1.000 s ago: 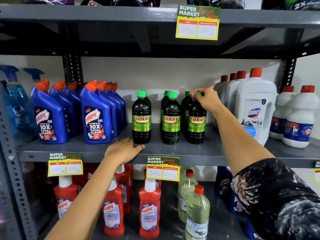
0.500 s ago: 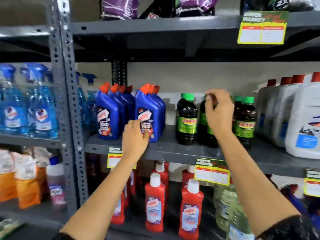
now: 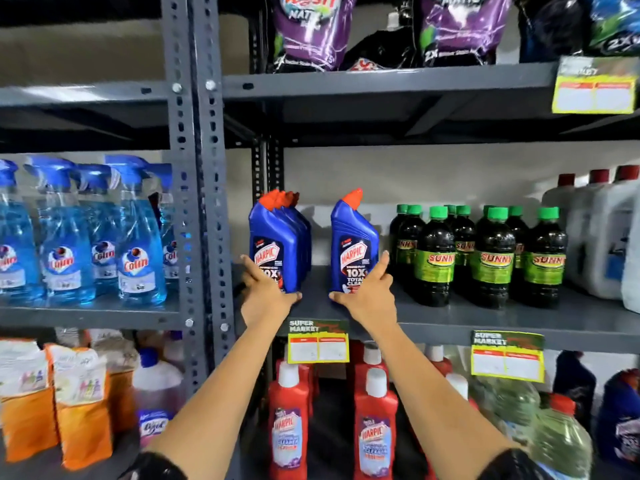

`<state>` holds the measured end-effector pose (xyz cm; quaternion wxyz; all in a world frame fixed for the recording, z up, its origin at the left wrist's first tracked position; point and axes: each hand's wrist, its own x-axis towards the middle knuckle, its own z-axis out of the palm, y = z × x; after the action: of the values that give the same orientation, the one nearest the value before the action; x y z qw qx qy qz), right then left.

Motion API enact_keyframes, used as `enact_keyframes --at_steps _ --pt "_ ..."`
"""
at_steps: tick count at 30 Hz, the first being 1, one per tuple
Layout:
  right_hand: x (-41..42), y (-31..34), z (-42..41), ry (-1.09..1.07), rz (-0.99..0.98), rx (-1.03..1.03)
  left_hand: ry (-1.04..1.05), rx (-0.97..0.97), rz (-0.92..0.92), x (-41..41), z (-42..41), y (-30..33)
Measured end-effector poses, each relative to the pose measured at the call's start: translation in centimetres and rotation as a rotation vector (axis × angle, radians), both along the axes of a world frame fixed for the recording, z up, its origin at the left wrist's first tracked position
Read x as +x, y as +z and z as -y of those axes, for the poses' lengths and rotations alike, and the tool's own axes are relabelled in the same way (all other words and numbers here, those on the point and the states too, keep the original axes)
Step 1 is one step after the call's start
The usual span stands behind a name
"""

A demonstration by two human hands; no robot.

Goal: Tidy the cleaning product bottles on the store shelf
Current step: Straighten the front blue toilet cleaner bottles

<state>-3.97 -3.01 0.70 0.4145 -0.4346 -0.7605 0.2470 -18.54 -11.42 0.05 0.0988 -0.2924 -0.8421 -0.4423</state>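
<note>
Two rows of blue Harpic bottles with orange caps stand on the grey middle shelf (image 3: 450, 318). My left hand (image 3: 265, 292) cups the base of the front bottle of the left row (image 3: 275, 240). My right hand (image 3: 367, 294) cups the base of the front bottle of the right row (image 3: 353, 240), fingers up its right side. A gap separates the two rows. To the right stand several dark Sunny bottles (image 3: 491, 258) with green caps.
White jugs (image 3: 599, 237) with red caps fill the far right. Blue Colin spray bottles (image 3: 138, 254) sit on the neighbouring rack, behind a grey upright post (image 3: 194, 202). Red Harpic bottles (image 3: 375, 420) stand below, purple pouches (image 3: 311, 29) above. Price tags (image 3: 318, 342) hang on the shelf edge.
The view has swung left. My right hand left the Sunny bottles and moved to the right Harpic row. My left hand rose from the shelf edge to the left Harpic row.
</note>
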Motion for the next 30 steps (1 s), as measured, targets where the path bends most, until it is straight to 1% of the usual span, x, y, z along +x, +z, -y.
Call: enact_keyframes --at_steps 4,11,26,30 --pt "-2.0 -0.2 0.9 -0.107 -0.01 0.014 -0.016 0.004 0.027 -0.3 -0.3 -0.1" --pt "-2.8 -0.3 0.9 -0.168 0.009 0.0 0.012 0.024 -0.006 -0.5 -0.2 -0.5" --pt "-2.8 -0.2 0.8 -0.198 -0.004 -0.005 0.032 0.024 -0.019 -0.5 -0.2 -0.6" --pt "-2.3 -0.1 0.7 -0.156 0.002 -0.038 0.027 0.02 0.012 -0.2 -0.1 -0.5"
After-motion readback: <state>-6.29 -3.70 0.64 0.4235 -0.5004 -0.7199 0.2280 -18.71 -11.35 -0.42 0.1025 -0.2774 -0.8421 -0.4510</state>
